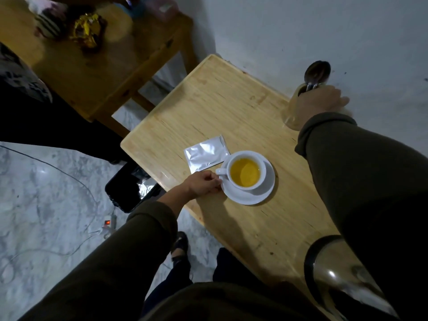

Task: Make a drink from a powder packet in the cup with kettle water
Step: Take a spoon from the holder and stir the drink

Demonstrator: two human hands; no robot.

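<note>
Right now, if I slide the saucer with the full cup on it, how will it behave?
The cup looks nearly full of yellow liquid, so a jerk would probably slosh it. It sits loose on the saucer, so it may skate. Both look ceramic, likely breakable; the left hand is at the rim.

Both arms in long dark olive sleeves (pixel 361 181) — soft knit, cuffs bunched at the wrists. Dark trousers (pixel 171 283) at 6 o'clock, dark open-top shoe (pixel 180 243) just above — no markings.
</note>
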